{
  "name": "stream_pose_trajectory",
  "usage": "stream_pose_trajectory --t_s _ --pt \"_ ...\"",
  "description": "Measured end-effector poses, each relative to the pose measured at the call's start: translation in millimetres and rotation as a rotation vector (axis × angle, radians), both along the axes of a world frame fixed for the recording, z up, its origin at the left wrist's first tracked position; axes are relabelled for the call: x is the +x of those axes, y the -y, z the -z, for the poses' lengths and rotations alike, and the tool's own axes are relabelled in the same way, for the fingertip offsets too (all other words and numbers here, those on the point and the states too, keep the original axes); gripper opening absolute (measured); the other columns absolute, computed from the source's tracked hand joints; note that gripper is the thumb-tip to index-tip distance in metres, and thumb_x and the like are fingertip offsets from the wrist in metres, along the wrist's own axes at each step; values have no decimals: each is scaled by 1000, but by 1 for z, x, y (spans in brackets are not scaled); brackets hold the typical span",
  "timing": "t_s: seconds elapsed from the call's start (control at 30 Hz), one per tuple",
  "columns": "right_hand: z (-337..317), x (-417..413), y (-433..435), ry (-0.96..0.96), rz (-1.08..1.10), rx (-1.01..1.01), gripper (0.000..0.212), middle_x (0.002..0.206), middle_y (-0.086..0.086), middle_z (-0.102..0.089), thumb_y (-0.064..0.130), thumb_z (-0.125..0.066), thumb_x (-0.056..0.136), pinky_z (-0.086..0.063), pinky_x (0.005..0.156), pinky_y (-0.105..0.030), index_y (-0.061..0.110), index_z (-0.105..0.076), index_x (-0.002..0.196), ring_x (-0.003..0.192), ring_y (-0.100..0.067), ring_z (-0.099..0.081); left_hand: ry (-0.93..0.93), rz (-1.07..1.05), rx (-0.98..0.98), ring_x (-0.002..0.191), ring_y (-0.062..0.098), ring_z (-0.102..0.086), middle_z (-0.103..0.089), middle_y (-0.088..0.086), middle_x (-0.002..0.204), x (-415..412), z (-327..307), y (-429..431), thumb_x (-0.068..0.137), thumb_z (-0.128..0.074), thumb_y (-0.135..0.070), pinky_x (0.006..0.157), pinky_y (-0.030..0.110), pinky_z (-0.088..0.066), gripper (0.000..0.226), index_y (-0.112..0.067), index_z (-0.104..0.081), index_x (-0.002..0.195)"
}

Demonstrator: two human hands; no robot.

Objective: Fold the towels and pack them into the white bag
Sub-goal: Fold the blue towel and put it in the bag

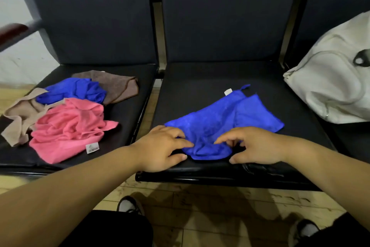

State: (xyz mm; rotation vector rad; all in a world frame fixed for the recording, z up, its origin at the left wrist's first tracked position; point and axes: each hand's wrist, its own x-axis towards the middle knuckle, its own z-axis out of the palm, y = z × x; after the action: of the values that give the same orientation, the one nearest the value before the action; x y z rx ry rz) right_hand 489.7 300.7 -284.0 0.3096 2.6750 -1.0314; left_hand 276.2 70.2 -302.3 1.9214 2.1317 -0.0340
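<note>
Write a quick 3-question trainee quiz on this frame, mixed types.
1. True or false: the white bag lies to the right of the spread blue towel.
2. Among the heaped towels on the left, which lies nearest the person? A brown, B pink, C beige.
3. How many blue towels are in view?
Key: 1 true. 2 B, the pink towel. 3 two: the spread one and the heaped blue towel.
</note>
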Motion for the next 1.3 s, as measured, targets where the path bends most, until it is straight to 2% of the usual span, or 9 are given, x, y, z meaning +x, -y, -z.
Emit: stream_pose_trajectory --t_s 0.17,0.33,0.47,0.57,0.67,0.83,0.93,1.1,1.3 --pt "-1 16 11 -130 44 47 14 94 12 -62 45 -83 80 -51 85 -24 35 -77 88 92 -3 -61 -16 -13 -25 137 6 -34 -42 -17 145 16 -7 9 91 -21 -70 116 35 -26 66 -46 -41 149" --pt "14 26 17 -267 116 210 30 90 12 -58 41 -88 75 -33 82 -14 24 -65 65 96 -2 -50 -65 -4 -39 136 8 -32 -38 -19 149 25 -8 15 94 -24 -68 113 37 -28 62 -49 -31 152" --pt "9 14 25 -269 64 184 38 136 18 -50 28 -89 74 -23 95 -3 36 -66 102 127 -3 -40 -61 -12 -34 138 8 -32 -39 -18 150 26 -9 14 100 -38 -61 114 37 -27 53 -49 -33 152" --pt "-1 3 30 -173 -42 180 59 150 25 -41 19 -82 80 -32 106 -17 42 -58 129 132 5 -33 -52 -24 -25 138 7 -33 -42 -19 149 26 -10 15 100 -42 -61 113 37 -27 53 -48 -36 151" --pt "-5 -7 33 -125 -110 170 53 132 22 -57 12 -77 83 -42 102 -23 39 -61 126 124 3 -46 9 -67 30 134 5 -37 -49 -22 143 24 -8 18 97 -47 -62 114 37 -28 51 -46 -46 146" --pt "-6 -13 32 -114 -84 74 38 95 15 -68 18 -83 80 -46 71 -13 37 -68 109 84 0 -61 136 -165 188 111 5 -54 -63 -27 118 18 3 25 89 -50 -62 103 40 -43 43 -45 -65 125" --pt "-8 -9 23 -137 44 -87 32 89 8 -68 21 -90 75 -51 73 -20 38 -73 97 76 -3 -61 164 -202 244 107 6 -56 -61 -30 110 14 6 23 92 -68 -42 100 40 -46 28 -40 -70 120" --pt "-24 9 -2 -262 283 -286 30 82 6 -69 12 -91 72 -50 69 -17 32 -79 89 70 -7 -60 257 -309 277 106 1 -58 -61 -30 98 13 4 16 95 -70 -23 99 27 -48 24 -28 -74 118" --pt "-38 27 -35 -549 594 -357 22 80 1 -75 1 -85 76 -53 75 -21 21 -78 80 78 -13 -64 561 -503 359 84 12 -71 -75 -2 86 -4 -28 9 94 -69 -9 83 29 -54 22 -30 -75 94"
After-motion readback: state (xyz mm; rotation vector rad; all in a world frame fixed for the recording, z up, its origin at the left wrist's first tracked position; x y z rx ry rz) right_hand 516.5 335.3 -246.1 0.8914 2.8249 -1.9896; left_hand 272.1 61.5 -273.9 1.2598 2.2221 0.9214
